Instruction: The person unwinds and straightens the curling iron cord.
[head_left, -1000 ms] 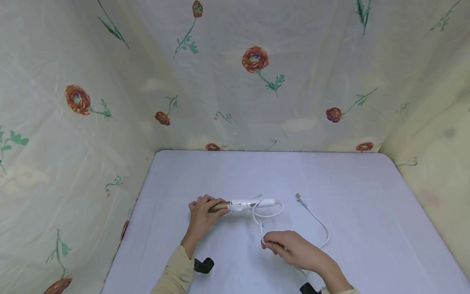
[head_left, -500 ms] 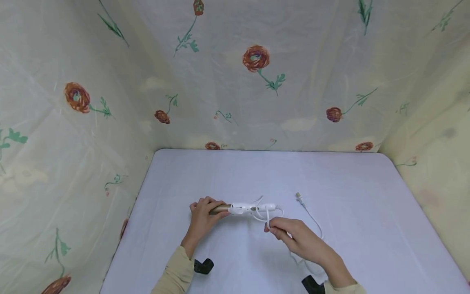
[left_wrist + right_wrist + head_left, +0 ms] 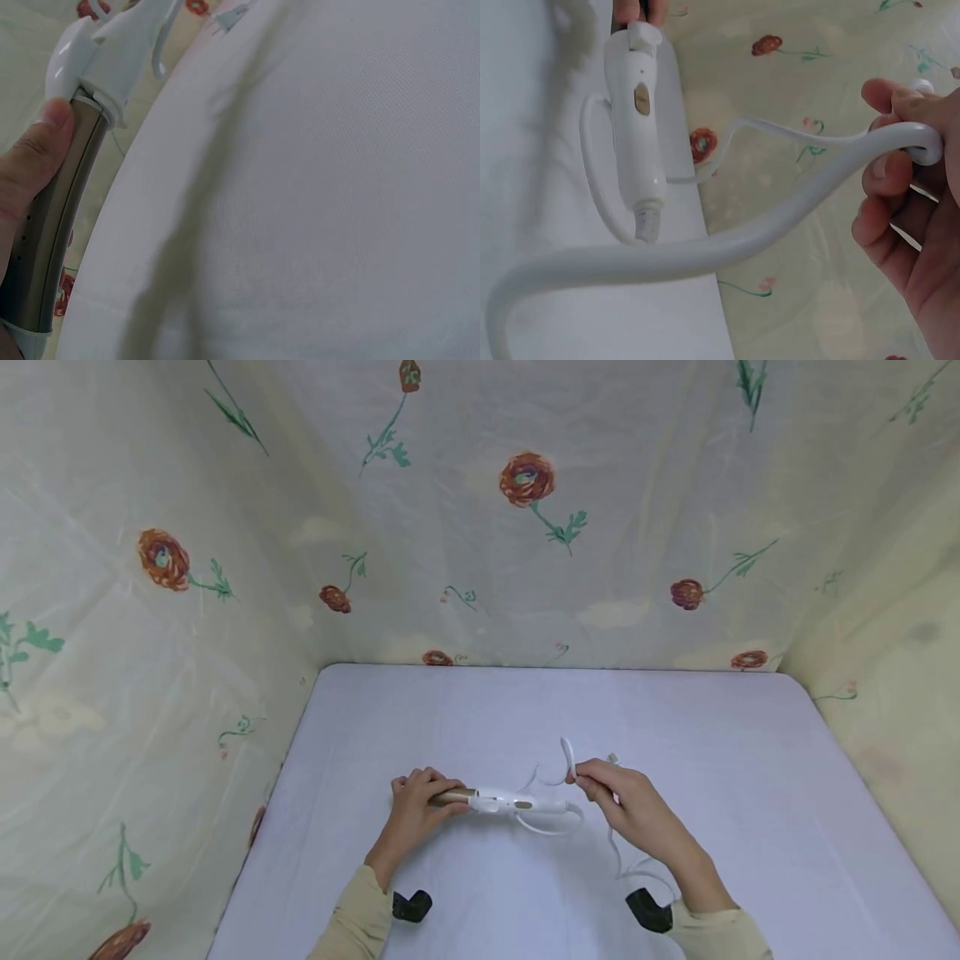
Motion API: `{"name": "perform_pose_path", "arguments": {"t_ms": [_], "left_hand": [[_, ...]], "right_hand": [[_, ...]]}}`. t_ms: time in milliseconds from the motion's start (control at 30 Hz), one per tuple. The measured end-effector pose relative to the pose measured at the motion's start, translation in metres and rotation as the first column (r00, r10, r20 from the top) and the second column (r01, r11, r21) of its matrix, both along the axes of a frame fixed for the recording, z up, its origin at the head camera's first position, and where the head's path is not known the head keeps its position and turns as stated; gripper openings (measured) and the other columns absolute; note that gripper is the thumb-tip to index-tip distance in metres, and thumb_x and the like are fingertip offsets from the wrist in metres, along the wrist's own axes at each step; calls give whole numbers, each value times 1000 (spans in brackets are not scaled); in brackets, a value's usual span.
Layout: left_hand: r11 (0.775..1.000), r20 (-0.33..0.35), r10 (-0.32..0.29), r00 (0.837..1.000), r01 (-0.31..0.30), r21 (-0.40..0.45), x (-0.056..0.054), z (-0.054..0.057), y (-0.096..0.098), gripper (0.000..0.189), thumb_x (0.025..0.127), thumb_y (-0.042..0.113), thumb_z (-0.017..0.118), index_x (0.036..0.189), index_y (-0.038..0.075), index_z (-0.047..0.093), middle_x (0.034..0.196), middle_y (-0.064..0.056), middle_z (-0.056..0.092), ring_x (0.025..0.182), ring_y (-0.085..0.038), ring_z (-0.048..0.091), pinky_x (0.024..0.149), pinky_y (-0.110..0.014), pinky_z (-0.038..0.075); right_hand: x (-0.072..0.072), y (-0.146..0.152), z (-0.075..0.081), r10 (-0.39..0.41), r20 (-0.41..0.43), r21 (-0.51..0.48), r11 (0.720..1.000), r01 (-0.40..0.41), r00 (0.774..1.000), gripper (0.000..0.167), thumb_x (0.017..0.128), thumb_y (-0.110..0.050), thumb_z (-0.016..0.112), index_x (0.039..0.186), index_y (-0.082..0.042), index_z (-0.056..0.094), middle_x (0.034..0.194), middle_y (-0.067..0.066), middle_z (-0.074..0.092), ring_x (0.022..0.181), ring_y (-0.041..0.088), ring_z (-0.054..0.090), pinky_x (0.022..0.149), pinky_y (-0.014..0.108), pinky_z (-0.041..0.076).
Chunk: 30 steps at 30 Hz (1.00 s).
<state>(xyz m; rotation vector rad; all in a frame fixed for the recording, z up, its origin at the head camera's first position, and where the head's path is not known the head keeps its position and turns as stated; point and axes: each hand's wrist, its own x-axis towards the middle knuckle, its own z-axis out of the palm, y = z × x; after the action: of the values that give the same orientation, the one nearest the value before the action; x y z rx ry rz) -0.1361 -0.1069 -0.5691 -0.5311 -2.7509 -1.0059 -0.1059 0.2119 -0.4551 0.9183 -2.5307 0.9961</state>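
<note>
A curling iron with a white handle and a gold-brown barrel is held level above the white table. My left hand grips its barrel, the thumb lying along it near the handle in the left wrist view. My right hand pinches the white power cord between thumb and fingers, to the right of the handle. The cord leaves the handle's end and loops around beside it. Its plug lies on the table, partly hidden behind my right hand in the head view.
The white table has rounded far corners. Flower-printed sheeting stands behind it and at both sides. Loose cord trails beneath my right forearm. A black wrist mount sits at each wrist.
My right hand has moved up and away with the cord, from below the handle to beyond its right end. My left hand still holds the barrel, with the curling iron slightly lower in view.
</note>
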Motion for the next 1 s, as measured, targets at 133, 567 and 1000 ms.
{"name": "perform_pose_path", "arguments": {"t_ms": [133, 567, 1000], "left_hand": [[999, 20, -32, 999, 32, 5, 0, -1, -3, 37, 75, 49, 70, 106, 29, 71, 94, 9, 60, 85, -9, 47, 85, -38, 21], [978, 37, -189, 981, 184, 97, 0, -1, -9, 33, 76, 47, 70, 106, 33, 70, 94, 15, 58, 88, -7, 48, 90, -41, 23], [932, 95, -291, 952, 260, 253, 0, 17, -12, 34, 78, 43, 71, 110, 37, 67, 100, 18, 59, 94, -5, 49, 88, -36, 24]], "right_hand": [[-6, 5, -5, -61, 9, 3, 998, 61, 998, 21, 87, 4, 62, 103, -8, 66, 93, -2, 70, 67, 0, 51, 60, 19, 45], [-21, 19, -29, -178, 124, 10, 984, 178, 976, 13, 94, -4, 55, 98, -10, 66, 71, -6, 57, 61, 1, 44, 51, 20, 39], [-24, 20, -71, -212, 303, 69, 977, 200, 929, 13, 97, -13, 52, 99, -13, 64, 69, -9, 52, 62, 2, 45, 59, 22, 40]]}}
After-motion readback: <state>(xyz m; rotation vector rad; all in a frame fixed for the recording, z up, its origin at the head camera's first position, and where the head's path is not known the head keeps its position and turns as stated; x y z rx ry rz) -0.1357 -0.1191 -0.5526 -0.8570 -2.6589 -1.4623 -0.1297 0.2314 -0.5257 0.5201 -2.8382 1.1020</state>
